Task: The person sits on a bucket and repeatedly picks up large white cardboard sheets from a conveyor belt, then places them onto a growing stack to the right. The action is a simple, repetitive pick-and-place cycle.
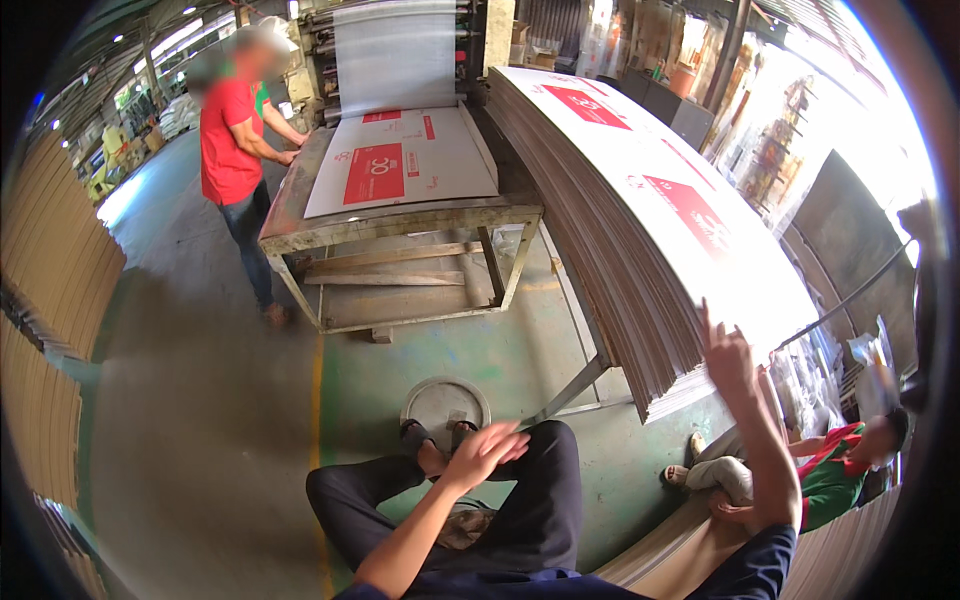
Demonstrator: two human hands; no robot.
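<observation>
My left hand (486,455) hangs over my lap with its fingers stretched out and nothing in it. To the right, my right hand (731,358) is raised beside the near end of a tall stack of printed cardboard sheets (640,170). Its index finger points up along the top sheet's edge, with the other fingers partly bent. I cannot tell whether the fingertip touches the cardboard. The top sheet is white with red printed blocks, and the brown layered edges show along the stack's left side.
A co-worker in a red shirt (232,135) stands at a metal table (400,232) bearing a printed sheet (455,160), before a roller machine (395,50). Another person (835,490) sits at right. A round grey disc (446,393) lies by my feet. Cardboard stacks (60,230) line the left.
</observation>
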